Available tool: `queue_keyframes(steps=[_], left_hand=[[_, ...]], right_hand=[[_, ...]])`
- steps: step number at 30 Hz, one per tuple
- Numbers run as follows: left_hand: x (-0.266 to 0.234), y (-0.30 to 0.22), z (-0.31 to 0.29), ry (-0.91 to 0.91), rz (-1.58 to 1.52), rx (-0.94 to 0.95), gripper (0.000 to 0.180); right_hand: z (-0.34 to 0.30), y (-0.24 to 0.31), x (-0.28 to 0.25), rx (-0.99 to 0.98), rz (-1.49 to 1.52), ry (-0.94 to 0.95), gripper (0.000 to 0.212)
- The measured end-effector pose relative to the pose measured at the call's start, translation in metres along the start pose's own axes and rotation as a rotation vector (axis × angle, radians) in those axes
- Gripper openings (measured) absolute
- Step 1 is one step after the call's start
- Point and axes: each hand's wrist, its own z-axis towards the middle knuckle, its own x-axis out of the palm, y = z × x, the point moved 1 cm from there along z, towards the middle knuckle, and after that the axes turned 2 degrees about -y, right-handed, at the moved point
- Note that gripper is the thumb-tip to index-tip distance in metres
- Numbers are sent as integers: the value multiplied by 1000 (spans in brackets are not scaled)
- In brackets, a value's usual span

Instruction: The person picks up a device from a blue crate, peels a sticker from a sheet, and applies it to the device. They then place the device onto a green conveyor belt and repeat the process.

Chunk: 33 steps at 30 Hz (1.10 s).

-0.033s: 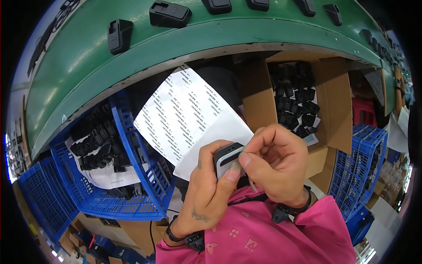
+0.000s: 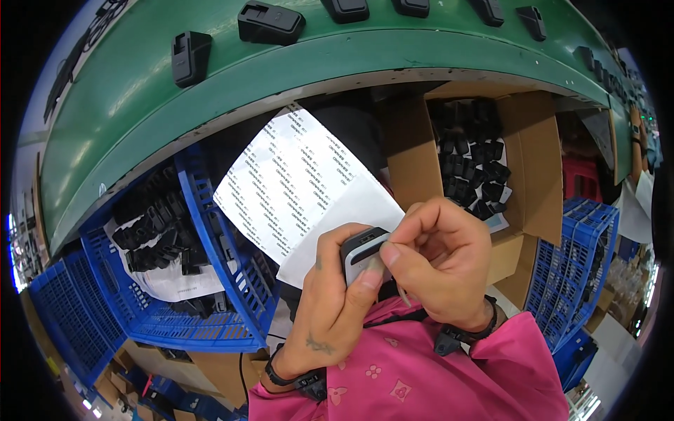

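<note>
My left hand (image 2: 326, 298) is wrapped round a small black and grey electronic device (image 2: 361, 256), which has a slot in its upper end. At the device's right edge, my right hand (image 2: 442, 263) pinches thumb and forefinger together. What lies in that pinch is too small to make out. A thin pale strip (image 2: 404, 295) shows just below the right hand's fingers. Beyond both hands lies a white sheet of printed labels (image 2: 284, 179), its nearer part blank.
A green workbench (image 2: 337, 59) carries several black charger-like stands (image 2: 272, 22). To the left, a blue plastic crate (image 2: 210, 344) holds many black parts. Right of the sheet stands an open cardboard box (image 2: 537, 168) of black pieces, with another blue crate (image 2: 569, 263) beyond.
</note>
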Motion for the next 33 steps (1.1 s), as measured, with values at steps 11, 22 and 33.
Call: queue_keyframes(steps=[11, 22, 33], left_hand=[[-6, 14, 1, -128, -402, -103, 42], [-155, 49, -50, -990, 162, 64, 41], [-332, 225, -104, -1009, 1212, -185, 32]], right_hand=[[11, -19, -17, 15, 44, -96, 12], [6, -57, -62, -32, -332, -237, 8], [-9, -63, -52, 18, -405, -79, 5]])
